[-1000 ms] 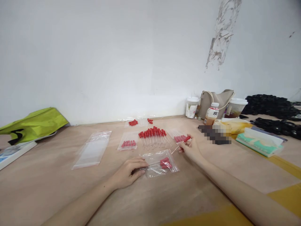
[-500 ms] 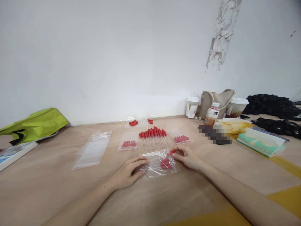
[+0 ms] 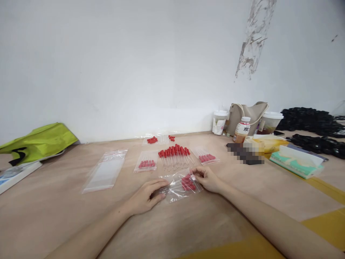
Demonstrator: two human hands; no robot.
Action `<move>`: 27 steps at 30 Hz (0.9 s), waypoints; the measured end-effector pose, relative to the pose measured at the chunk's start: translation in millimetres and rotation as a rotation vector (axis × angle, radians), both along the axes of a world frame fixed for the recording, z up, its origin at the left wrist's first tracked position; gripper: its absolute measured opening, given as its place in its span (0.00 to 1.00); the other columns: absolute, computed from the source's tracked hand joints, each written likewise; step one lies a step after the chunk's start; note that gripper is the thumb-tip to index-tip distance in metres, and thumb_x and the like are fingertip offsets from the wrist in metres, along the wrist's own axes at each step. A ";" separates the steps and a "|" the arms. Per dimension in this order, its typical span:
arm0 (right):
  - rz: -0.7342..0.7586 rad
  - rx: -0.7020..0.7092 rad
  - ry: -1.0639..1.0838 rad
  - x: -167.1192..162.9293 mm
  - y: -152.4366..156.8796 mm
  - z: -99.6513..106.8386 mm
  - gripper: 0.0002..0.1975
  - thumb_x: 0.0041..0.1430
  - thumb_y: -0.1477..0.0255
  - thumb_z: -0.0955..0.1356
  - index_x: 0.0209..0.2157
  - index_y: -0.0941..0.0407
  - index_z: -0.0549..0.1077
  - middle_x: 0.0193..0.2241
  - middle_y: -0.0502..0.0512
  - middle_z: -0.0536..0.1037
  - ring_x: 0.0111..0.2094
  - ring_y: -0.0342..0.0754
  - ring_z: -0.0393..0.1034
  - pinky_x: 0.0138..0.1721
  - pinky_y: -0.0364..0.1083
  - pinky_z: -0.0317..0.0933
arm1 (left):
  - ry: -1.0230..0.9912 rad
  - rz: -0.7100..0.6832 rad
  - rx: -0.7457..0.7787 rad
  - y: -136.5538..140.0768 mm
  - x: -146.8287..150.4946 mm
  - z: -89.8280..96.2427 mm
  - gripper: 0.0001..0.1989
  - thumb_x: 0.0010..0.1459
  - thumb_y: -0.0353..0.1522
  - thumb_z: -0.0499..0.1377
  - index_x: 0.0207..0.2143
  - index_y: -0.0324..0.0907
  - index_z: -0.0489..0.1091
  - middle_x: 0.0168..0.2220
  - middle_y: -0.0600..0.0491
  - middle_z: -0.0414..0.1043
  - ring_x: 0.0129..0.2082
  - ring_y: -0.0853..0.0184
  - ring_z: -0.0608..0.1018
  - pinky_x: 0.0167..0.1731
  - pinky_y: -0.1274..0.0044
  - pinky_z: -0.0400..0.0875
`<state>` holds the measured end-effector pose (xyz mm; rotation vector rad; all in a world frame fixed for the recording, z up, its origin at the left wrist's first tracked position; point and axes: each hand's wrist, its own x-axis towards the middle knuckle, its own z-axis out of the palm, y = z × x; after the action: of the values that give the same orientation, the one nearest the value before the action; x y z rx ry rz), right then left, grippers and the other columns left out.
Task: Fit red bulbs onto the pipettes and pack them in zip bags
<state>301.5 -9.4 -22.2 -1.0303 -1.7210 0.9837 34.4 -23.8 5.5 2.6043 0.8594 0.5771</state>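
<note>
A clear zip-lock bag [image 3: 175,196] lies in front of me with several red-bulbed glass droppers [image 3: 188,182] inside, their bulbs toward the right end. My left hand [image 3: 149,194] holds the bag's left end between thumb and fingers. At the right end, the fingers of my right hand [image 3: 206,178] are closed on the bag's mouth beside the red bulbs; whether they also pinch a dropper is hidden. Just beyond the bag, a fan of loose droppers [image 3: 175,153] lies with the red bulbs pointing away. Filled bags flank it, one left [image 3: 146,162] and one right [image 3: 206,157].
Flat clear bags [image 3: 106,171] lie stacked at left, near a yellow-green pouch [image 3: 43,140]. Loose red bulbs [image 3: 152,140] rest by the wall. On the right stand a bottle [image 3: 242,130], lidded cups [image 3: 220,123], a beige handbag [image 3: 249,115] and a tissue pack [image 3: 296,162].
The red bulb at my right fingertips has moved left into the bag, among the others. My right hand has shifted slightly left with it; my left hand stays at the bag's left end.
</note>
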 end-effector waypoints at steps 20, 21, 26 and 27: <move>-0.641 0.024 -0.660 11.2 76.3 23.4 0.12 0.51 0.71 0.62 0.37 0.61 0.67 0.33 0.61 0.73 0.37 0.49 0.67 0.36 0.43 0.57 | 0.117 -0.045 0.015 -1.1 -0.4 2.2 0.19 0.60 0.33 0.47 0.54 0.49 0.56 0.54 0.52 0.58 0.54 0.64 0.60 0.52 0.68 0.55; -0.646 0.001 -0.670 7.3 82.8 24.4 0.13 0.51 0.70 0.62 0.38 0.62 0.66 0.35 0.62 0.73 0.38 0.51 0.67 0.36 0.44 0.57 | 0.125 -0.044 0.022 -1.2 -0.2 2.1 0.19 0.60 0.33 0.47 0.55 0.49 0.55 0.55 0.52 0.57 0.54 0.64 0.60 0.53 0.68 0.55; -0.612 -0.159 -0.703 -7.9 104.0 28.4 0.20 0.45 0.73 0.66 0.42 0.66 0.64 0.37 0.71 0.72 0.38 0.56 0.68 0.33 0.45 0.58 | 0.132 -0.051 0.046 -1.7 0.9 1.9 0.19 0.60 0.33 0.46 0.55 0.48 0.55 0.54 0.51 0.57 0.54 0.64 0.60 0.52 0.69 0.55; -0.607 -0.184 -0.701 -9.8 105.2 29.9 0.23 0.45 0.73 0.67 0.44 0.68 0.62 0.36 0.72 0.72 0.37 0.57 0.68 0.32 0.46 0.59 | 0.134 -0.052 0.045 -1.8 0.8 1.9 0.19 0.60 0.33 0.46 0.55 0.48 0.55 0.54 0.51 0.57 0.54 0.64 0.60 0.52 0.69 0.55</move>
<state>291.8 95.8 7.8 -2.0410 -1.6685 0.3993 35.2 -25.6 7.4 2.7227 0.8250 0.4170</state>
